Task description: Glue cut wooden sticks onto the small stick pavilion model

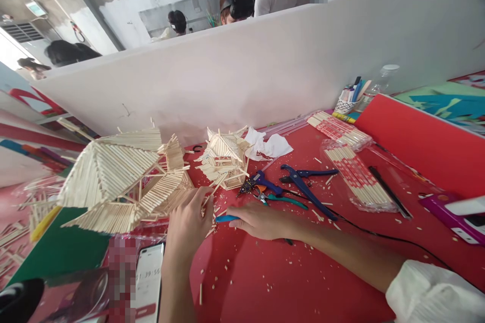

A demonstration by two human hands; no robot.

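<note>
In the middle of the table, my left hand [190,219] is closed with its fingertips around a thin wooden stick [214,190] that slants up to the right. Close beside it, my right hand [263,219] grips a slim blue tool [226,218], perhaps a craft knife; its tip points at the left hand and its kind is not clear. Beyond my left hand stands a large pavilion model [121,161] built of wooden sticks, with tiered, slanting roofs. A smaller stick pavilion [223,154] sits further back, just past the fingertips.
Right of the hands lie a glue gun [261,179], green-handled pliers [284,201] and a blue cutter [306,189]. Packs of chopsticks [358,176] and a pen cup [345,106] are further right. A phone [148,277] lies at front left. A white partition [227,75] closes the back.
</note>
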